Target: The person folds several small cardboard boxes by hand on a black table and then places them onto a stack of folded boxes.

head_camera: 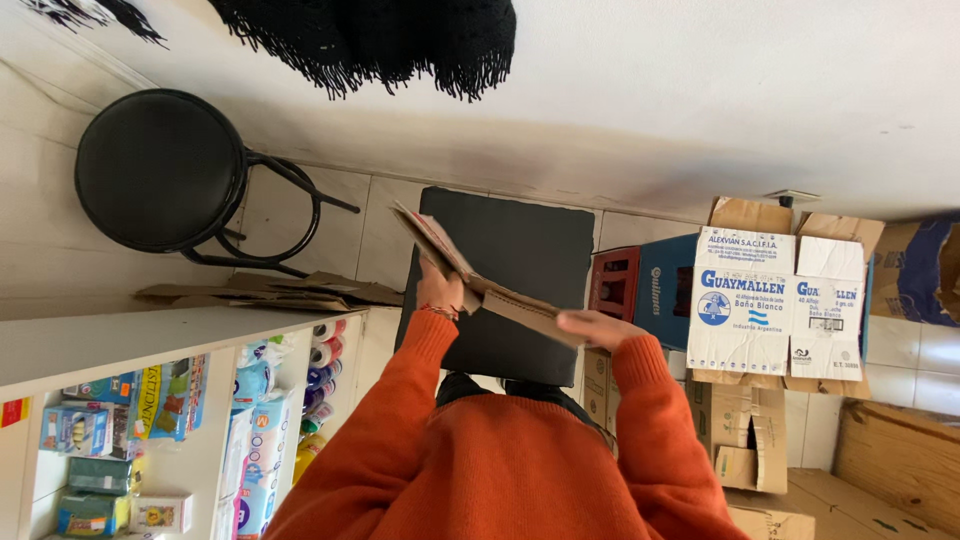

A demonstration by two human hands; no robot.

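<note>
The person, in an orange knitted sweater, holds a flattened brown cardboard piece (480,285) in front of the body with both hands. The left hand (438,290) closes around the cardboard's upper folded end, fingers wrapped under it and a thin bracelet showing at the wrist. The right hand (598,327) lies flat and open-fingered against the lower edge of the same cardboard, pressing on it rather than clasping it. The cardboard runs at a slant from the left hand across to the right hand, touching both.

Just beyond both hands, behind the cardboard, lies a dark grey rectangular mat (520,250) on the pale tiled floor. Well away from the left hand, on its outer side, stands a round black stool with a metal ring frame (160,170), and nearer to that hand a heap of flattened brown cardboard sheets (290,292) lies on the floor. Below the left arm is a white shelf unit (150,345) stocked with colourful packets and paper rolls. On the outer side of the right hand stands a red plastic crate (612,282), and past it a white-and-blue printed carton (760,300) atop other brown boxes. A black fringed cloth (400,40) hangs at the top of the view, far from both hands.
</note>
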